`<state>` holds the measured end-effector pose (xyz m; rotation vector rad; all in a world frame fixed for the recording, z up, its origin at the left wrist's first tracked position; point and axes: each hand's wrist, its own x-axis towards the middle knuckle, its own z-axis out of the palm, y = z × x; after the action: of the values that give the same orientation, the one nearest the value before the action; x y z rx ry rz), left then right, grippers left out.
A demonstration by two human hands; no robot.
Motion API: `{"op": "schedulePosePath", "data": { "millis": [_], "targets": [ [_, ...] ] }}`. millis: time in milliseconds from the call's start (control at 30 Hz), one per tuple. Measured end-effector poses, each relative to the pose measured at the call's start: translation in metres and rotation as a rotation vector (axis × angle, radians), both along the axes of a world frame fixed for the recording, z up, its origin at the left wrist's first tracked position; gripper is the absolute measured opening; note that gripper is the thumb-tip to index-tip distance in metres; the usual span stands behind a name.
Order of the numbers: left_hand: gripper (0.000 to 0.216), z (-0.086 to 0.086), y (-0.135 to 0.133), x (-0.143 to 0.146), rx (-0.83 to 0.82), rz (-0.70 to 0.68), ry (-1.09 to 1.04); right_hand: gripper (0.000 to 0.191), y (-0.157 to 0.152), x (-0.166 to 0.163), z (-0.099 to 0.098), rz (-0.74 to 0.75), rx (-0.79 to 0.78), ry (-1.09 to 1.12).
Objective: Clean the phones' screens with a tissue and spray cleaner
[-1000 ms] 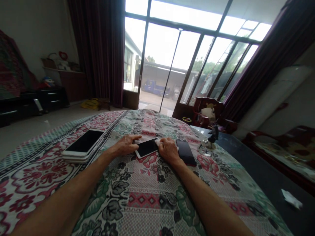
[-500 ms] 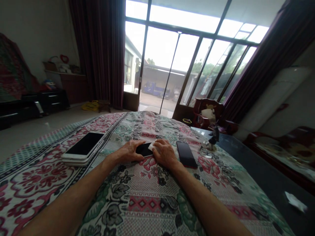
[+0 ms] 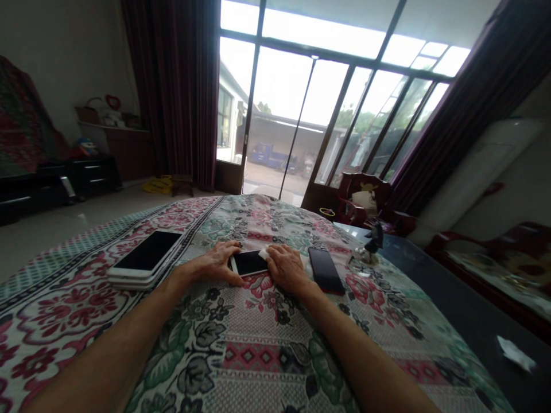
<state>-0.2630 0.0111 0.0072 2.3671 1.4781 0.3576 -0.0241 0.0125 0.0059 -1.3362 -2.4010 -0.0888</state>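
Note:
A white smartphone [image 3: 249, 263] with a dark screen lies flat on the patterned tablecloth [image 3: 258, 321]. My left hand [image 3: 220, 261] is at its left end, thumb and fingers spread apart around that edge; whether a fingertip touches it I cannot tell. Over the phone's right end, my right hand [image 3: 286, 266] presses down with a white tissue [image 3: 263, 252] under its fingers, mostly hidden. Right of that hand lies a dark phone with a reddish edge [image 3: 326, 271]. Off to the left is a stack of white tablets [image 3: 144, 258], the top one face up with a black screen.
A small dark figurine on a clear base [image 3: 371, 246] stands toward the table's right side. Crumpled white paper [image 3: 515, 353] lies on the dark surface [image 3: 447, 287] to the right. Beyond the table are a wooden chair [image 3: 364, 198] and glass doors [image 3: 293, 115].
My left hand has shifted a little left and its grip has loosened, uncovering the phone's white left end. The right hand has stayed almost in place with the tissue.

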Motion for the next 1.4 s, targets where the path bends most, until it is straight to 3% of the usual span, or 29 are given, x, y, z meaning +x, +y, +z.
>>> {"op": "schedulePosePath", "data": {
  "millis": [267, 433, 533, 867, 1233, 1300, 1400],
  "targets": [
    [0.093, 0.002, 0.000, 0.003, -0.045, 0.004, -0.021, 0.027, -0.005, -0.014, 0.001, 0.207, 0.003, -0.005],
    [0.090, -0.001, 0.002, 0.000, -0.058, 0.006, -0.086, 0.023, 0.008, 0.006, 0.005, -0.026, -0.028, -0.012],
    [0.086, -0.004, 0.004, -0.001, -0.051, 0.007, -0.098, 0.023, 0.010, 0.012, 0.005, -0.083, -0.022, -0.017],
    [0.089, -0.008, 0.005, 0.001, -0.003, 0.008, -0.072, 0.027, -0.013, -0.030, 0.001, 0.192, -0.011, -0.017],
    [0.084, -0.002, 0.000, 0.004, 0.000, 0.032, -0.079, 0.022, 0.000, -0.011, 0.000, -0.083, 0.004, 0.005],
    [0.083, -0.002, 0.000, 0.005, 0.017, 0.020, -0.082, 0.022, -0.005, -0.017, -0.001, -0.052, 0.016, 0.008],
    [0.086, -0.004, 0.000, 0.004, 0.029, -0.004, -0.061, 0.024, -0.013, -0.026, -0.003, 0.138, 0.021, 0.032]
  ]
}}
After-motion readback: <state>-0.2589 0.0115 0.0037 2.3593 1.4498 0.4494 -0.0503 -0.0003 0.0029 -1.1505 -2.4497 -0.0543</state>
